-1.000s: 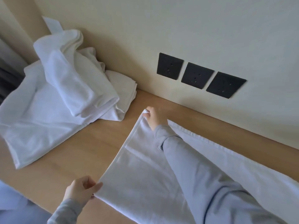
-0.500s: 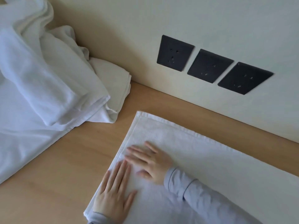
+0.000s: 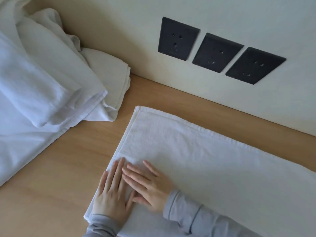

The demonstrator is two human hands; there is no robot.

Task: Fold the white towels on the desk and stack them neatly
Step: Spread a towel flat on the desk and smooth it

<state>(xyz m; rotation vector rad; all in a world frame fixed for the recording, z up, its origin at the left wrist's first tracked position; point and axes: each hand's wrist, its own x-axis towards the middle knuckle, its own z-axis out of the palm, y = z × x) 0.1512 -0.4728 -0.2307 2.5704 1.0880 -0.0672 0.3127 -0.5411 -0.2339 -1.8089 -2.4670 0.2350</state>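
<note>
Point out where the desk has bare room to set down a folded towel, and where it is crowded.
Bare desk lies between the heap of white towels and the spread towel. A narrower strip runs between that towel's far edge and the wall. The left is crowded by the heap; both hands, left and right, lie flat on the spread towel.

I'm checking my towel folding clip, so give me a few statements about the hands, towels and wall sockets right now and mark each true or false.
1. Both hands lie flat on the towel. True: left hand and right hand press side by side near its left end.
2. Four sockets are on the wall. False: three black sockets show.
3. The pile of towels sits left of the flat towel. True.
4. The flat towel touches the pile. False: bare desk shows between them.
5. The right hand pinches a corner. False: its fingers are spread flat.
</note>
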